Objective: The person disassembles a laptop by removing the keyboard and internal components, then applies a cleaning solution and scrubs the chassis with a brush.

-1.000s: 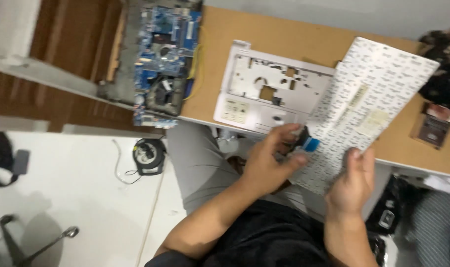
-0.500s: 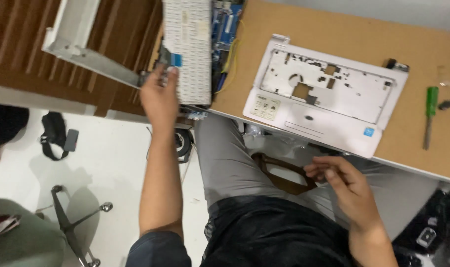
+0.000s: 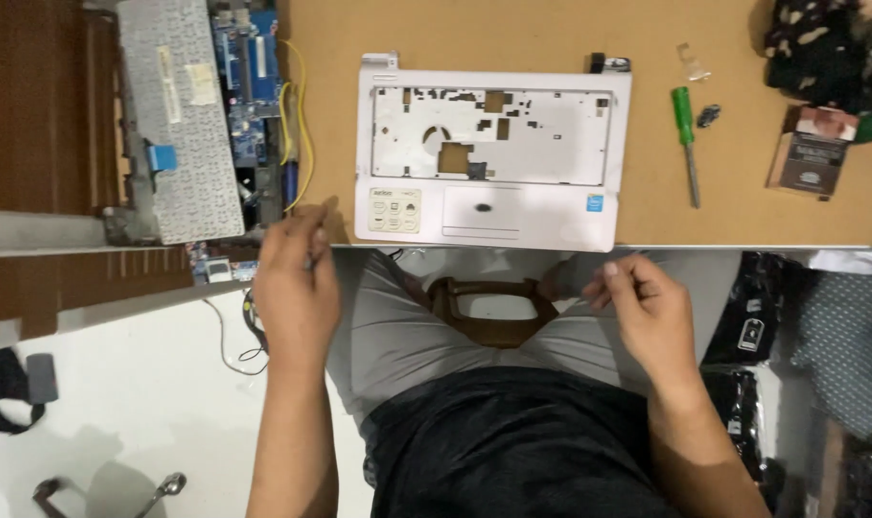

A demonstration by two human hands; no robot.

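Observation:
A white laptop top case [image 3: 493, 153] without its keyboard lies on the tan desk [image 3: 723, 216], its touchpad toward me. The detached keyboard [image 3: 182, 125] lies face down at the far left, over a blue circuit board [image 3: 254, 86]. My left hand [image 3: 297, 288] hovers at the desk's front edge, just left of the case, fingers loosely curled and holding nothing. My right hand [image 3: 647, 307] is below the desk edge over my lap, fingers half curled and also holding nothing.
A green-handled screwdriver [image 3: 687, 139] and a small dark part [image 3: 709, 116] lie right of the case, with a brown box [image 3: 808, 152] and dark cloth [image 3: 824, 48] beyond. Black bags [image 3: 752, 326] sit under the desk at right. A brown stool [image 3: 493, 312] shows between my legs.
My left hand set the keyboard down face down on the left and drew back to the desk's front edge. My right hand stayed near my lap.

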